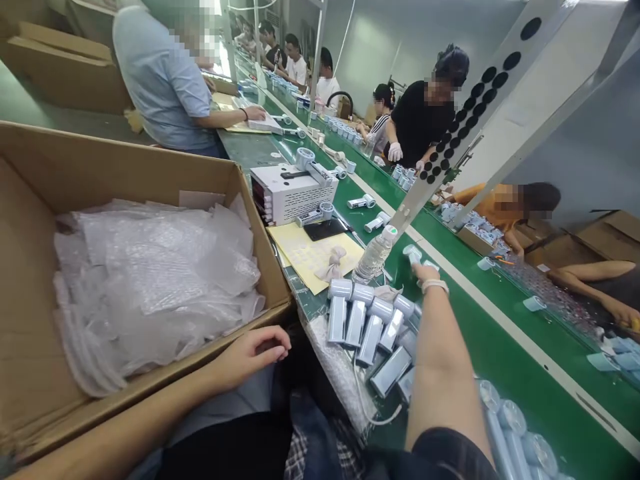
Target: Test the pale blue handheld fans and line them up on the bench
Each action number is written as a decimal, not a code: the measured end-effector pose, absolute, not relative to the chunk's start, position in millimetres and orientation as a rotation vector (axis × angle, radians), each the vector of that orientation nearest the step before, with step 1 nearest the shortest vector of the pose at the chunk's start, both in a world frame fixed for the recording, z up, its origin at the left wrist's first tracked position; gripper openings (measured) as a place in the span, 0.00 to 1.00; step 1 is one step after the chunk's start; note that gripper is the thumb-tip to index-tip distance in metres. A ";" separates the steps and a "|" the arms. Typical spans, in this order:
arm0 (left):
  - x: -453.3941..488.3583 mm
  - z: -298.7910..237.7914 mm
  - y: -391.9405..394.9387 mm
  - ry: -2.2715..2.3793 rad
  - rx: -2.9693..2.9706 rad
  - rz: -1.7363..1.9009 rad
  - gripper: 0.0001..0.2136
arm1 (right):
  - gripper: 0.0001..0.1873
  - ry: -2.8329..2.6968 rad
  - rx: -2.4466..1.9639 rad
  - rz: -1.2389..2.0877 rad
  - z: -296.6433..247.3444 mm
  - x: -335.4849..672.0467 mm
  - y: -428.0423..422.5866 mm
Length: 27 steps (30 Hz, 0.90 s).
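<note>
My left hand (257, 353) hovers at the near edge of the cardboard box, fingers loosely curled, thumb apart, nothing in it. Across the green belt stretches my right arm. My right hand (426, 272), with a pale band at the wrist, has its fingers on a light blue handheld device (413, 253) with a round head; the fingers are partly hidden. Between my arms, several similar devices (370, 340) lie in rows on the bench edge, over bubble wrap (325, 340). The open cardboard box (270, 267) to my left holds a heap of clear bubble-wrap bags (155, 267).
A white power-supply unit (295, 193) carries devices on top. Near it are a yellow sheet (300, 257), a black pad (325, 229) and a clear bottle (375, 257). A slanted metal post (415, 193) rises beyond. Light blue devices (520, 433) stand at lower right. Co-workers line the green belt (500, 347).
</note>
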<state>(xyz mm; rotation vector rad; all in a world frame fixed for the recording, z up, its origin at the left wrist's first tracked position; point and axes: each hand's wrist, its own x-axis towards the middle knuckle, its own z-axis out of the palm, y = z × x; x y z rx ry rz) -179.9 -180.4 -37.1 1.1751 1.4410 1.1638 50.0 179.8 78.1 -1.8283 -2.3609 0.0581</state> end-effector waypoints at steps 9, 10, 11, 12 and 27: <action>-69.0 -7.1 -103.7 0.592 0.876 1.437 0.33 | 0.26 -2.215 -1.428 0.237 60.3 126.2 -18.9; -52.3 0.9 -97.5 0.518 0.801 1.450 0.37 | 0.27 -2.222 -1.363 0.228 56.9 128.3 -46.0; -37.3 7.9 -92.4 0.471 0.724 1.437 0.39 | 0.28 -2.224 -1.338 0.225 54.1 130.3 -69.5; -24.7 13.6 -88.1 0.444 0.661 1.418 0.39 | 0.29 -2.228 -1.340 0.236 51.9 132.9 -88.8; -25.8 -6.2 -87.1 0.307 0.446 0.903 0.26 | 0.14 -2.049 -1.734 0.112 -20.7 167.3 -101.0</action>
